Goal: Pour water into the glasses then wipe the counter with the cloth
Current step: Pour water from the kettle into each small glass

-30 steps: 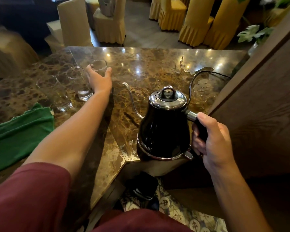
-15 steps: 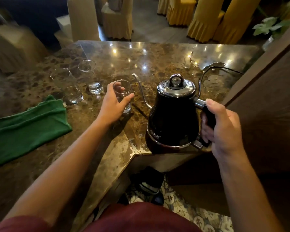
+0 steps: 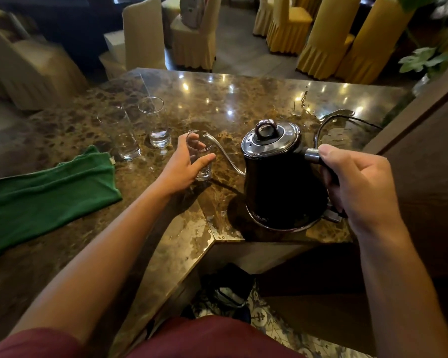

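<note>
The right hand grips the kettle handle, spout tip over the glass the left hand grasps (at its nine o'clock). Two glasses stand at ten o'clock; cloth at eight, on the counter.

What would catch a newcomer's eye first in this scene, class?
The black kettle stands out, tilted over the marble counter, gripped by the right hand, its thin spout at the rim of the glass that the left hand holds. A green cloth lies at the left.
</note>
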`<state>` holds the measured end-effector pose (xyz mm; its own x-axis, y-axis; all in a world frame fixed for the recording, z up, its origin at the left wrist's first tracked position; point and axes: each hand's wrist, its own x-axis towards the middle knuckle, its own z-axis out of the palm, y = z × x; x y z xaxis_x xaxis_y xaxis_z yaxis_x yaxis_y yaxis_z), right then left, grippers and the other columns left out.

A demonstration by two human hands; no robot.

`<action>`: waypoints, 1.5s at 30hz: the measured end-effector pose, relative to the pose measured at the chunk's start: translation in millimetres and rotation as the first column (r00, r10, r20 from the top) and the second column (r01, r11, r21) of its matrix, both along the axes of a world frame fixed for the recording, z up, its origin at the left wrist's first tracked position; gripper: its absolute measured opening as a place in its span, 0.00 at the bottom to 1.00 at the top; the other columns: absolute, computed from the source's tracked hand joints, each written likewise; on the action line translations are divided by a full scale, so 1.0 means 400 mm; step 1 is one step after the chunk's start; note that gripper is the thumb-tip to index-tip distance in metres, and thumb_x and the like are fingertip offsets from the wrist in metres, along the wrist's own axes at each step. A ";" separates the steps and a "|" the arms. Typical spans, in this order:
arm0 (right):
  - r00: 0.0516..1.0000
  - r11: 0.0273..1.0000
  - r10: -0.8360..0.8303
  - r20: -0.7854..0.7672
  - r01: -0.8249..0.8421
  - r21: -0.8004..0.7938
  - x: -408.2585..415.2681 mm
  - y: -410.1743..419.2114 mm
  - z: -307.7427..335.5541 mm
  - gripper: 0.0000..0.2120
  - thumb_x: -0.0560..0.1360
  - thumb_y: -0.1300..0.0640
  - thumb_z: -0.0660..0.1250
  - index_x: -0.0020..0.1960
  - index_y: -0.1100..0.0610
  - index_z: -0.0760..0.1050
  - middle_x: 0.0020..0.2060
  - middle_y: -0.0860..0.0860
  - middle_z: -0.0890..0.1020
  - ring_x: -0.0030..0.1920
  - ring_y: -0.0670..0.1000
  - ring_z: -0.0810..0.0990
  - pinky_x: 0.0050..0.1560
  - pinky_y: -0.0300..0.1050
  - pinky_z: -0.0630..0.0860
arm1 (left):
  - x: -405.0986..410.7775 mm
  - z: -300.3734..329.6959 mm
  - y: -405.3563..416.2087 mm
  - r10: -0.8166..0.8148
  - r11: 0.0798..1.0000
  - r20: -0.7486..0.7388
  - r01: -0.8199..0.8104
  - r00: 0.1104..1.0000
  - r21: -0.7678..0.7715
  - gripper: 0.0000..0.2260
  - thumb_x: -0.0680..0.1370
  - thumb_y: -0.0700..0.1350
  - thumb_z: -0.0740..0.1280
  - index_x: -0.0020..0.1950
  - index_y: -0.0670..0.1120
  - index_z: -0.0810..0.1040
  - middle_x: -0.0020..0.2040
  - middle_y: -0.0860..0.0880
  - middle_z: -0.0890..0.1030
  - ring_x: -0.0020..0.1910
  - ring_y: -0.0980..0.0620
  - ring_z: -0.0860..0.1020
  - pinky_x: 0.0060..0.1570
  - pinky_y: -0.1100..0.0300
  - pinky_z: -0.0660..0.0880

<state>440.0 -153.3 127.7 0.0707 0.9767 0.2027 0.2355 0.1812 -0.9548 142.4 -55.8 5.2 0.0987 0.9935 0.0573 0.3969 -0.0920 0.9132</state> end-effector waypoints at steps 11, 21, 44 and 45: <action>0.959 0.989 0.145 0.241 -0.149 -0.005 0.000 0.019 0.059 0.31 0.81 0.40 0.68 0.31 0.63 0.67 0.22 0.46 0.66 0.22 0.45 0.62 0.23 0.37 0.59 | -0.003 -0.022 0.009 -0.001 1.000 0.011 0.001 1.000 0.022 0.27 0.80 0.47 0.70 0.74 0.43 0.61 0.63 0.44 0.75 0.64 0.51 0.77 0.62 0.65 0.74; 0.935 0.978 0.207 0.287 -0.203 -0.042 -0.019 0.009 0.091 0.32 0.80 0.37 0.68 0.32 0.64 0.68 0.23 0.47 0.67 0.23 0.45 0.65 0.23 0.39 0.60 | -0.003 -0.025 0.008 0.005 1.000 0.020 -0.006 1.000 0.019 0.29 0.80 0.48 0.70 0.75 0.43 0.61 0.63 0.46 0.75 0.62 0.55 0.77 0.60 0.66 0.75; 0.875 0.943 0.331 0.353 -0.317 -0.099 -0.023 0.020 0.124 0.32 0.81 0.34 0.65 0.31 0.59 0.69 0.22 0.48 0.69 0.22 0.45 0.67 0.24 0.38 0.63 | 0.006 -0.010 -0.007 0.016 1.000 0.016 -0.016 1.000 0.003 0.29 0.80 0.47 0.70 0.76 0.42 0.61 0.64 0.45 0.75 0.64 0.50 0.76 0.66 0.57 0.74; 0.874 0.943 0.331 0.357 -0.316 -0.100 -0.022 0.020 0.123 0.32 0.81 0.34 0.65 0.31 0.60 0.69 0.22 0.48 0.69 0.22 0.45 0.67 0.24 0.39 0.63 | 0.006 -0.009 -0.008 0.018 1.000 0.019 -0.018 1.000 0.000 0.29 0.80 0.47 0.70 0.76 0.42 0.61 0.64 0.45 0.75 0.64 0.50 0.76 0.67 0.56 0.74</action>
